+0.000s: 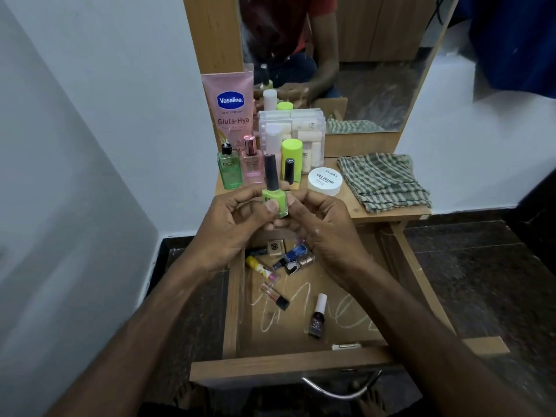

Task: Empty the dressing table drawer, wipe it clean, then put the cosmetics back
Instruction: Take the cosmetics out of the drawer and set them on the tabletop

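Plain white painted walls (99, 85) on both sides, left one angling into a corner. Dark speckled stone floor (481, 272) with a black skirting strip (168, 245) at the wall base. Light wood-grain dressing bench (388, 213) against the wall, tall wood-framed mirror (376, 55) on top reflecting wooden cupboard doors. Blue cloth (517, 40) hangs top right. Light is dim and even.

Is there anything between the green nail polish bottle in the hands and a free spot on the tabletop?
Nothing visible blocks it. Both hands hold the green nail polish bottle just above the tabletop's front edge, where bare wood shows before the white nail polish jar.
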{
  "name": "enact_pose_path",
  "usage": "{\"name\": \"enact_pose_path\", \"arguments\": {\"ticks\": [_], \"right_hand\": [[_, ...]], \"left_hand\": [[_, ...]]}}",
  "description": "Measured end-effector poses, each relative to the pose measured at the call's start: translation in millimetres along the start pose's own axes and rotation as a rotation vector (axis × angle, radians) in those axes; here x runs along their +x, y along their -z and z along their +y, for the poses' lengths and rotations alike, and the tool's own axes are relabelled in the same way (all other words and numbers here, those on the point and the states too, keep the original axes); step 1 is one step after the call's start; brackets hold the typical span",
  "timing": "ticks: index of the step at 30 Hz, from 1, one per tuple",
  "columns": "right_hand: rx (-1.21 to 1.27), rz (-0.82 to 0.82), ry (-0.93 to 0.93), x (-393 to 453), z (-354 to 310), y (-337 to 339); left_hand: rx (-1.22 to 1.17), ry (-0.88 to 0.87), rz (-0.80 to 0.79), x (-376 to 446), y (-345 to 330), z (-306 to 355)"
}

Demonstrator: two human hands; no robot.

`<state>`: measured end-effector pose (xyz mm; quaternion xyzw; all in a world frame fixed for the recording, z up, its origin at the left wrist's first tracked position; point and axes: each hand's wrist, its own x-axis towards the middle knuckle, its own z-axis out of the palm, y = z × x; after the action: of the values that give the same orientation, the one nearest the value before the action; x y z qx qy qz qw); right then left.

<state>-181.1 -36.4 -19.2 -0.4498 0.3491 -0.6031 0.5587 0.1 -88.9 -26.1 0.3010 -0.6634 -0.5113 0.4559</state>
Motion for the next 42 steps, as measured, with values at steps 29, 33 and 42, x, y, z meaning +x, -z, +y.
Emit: {"name": "enact_pose_path", "arguments": {"ticks": [29,33,42], "right_hand": [[-1.719,-0.014,-0.385,-20,6,70],[-1.748,-0.135,-0.46,-16,12,67],[-1.302,-0.124,-0.136,-37,-34,73]], "left_hand": [[0.975,-0.263,0.565,9,-5,3],[0.963,-0.454,0.203,-2,-29,10],[1.287,0.158,-0.316,-2,-46,-18]]}}
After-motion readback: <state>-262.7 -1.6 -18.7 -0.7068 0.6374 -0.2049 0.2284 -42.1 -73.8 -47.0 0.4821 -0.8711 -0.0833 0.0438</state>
